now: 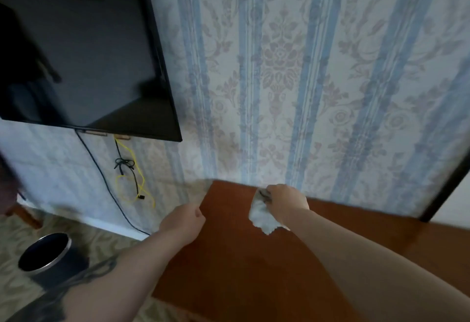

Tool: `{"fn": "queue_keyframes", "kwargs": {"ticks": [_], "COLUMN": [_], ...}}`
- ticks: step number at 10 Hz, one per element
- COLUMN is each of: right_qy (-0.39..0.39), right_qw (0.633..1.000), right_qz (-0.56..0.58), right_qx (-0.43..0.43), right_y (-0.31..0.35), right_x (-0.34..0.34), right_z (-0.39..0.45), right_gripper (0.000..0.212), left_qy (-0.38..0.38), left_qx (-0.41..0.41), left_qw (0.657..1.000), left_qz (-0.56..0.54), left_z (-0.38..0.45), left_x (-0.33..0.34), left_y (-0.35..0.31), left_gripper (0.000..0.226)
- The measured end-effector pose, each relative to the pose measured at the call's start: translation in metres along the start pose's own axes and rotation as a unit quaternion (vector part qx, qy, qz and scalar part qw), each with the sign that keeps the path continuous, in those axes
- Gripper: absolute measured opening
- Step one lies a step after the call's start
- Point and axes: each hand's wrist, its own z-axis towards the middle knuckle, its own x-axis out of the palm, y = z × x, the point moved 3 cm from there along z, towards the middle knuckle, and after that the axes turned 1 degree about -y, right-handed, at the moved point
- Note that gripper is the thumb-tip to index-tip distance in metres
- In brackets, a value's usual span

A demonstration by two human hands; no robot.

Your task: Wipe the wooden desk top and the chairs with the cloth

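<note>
A crumpled white cloth (263, 216) is being gripped in the curled fingers of the right hand (286, 202) and trailed beneath them over the far corner of the reddish-brown wooden desk top (241, 265), presumably for wiping, while the fisted left hand (183, 221) is being held at its edge, perhaps for balance.

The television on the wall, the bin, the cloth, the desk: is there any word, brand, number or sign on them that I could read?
None can be read.
Television: dark screen and black frame, no brand visible.
Waste bin: plain, no label.
Cloth, held in the right hand: no print.
Wooden desk top: bare wood.
Wallpaper: floral pattern only.
</note>
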Motion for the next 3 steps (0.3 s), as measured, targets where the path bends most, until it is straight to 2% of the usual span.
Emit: {"fn": "queue_keyframes", "kwargs": {"ticks": [1,2,3], "right_qy": [0.022,0.097,0.101], "right_qw": [1.0,0.995,0.993], "right_qz": [-0.009,-0.003,0.024], "right_qx": [-0.013,0.006,0.048], "right_y": [0.027,0.039,0.024], "right_x": [-0.001,0.013,0.02], "right_z": [0.036,0.045,0.051], "right_gripper": [0.029,0.034,0.031], "left_qy": [0.012,0.027,0.022], "left_qx": [0.017,0.029,0.049], "left_qw": [1.0,0.998,0.997], "left_qz": [0.022,0.046,0.055], "left_z": [0.045,0.081,0.104], "left_x": [-0.016,-0.025,-0.027], "left_y": [0.008,0.006,-0.011], "left_gripper": [0.029,0.025,0.023]}}
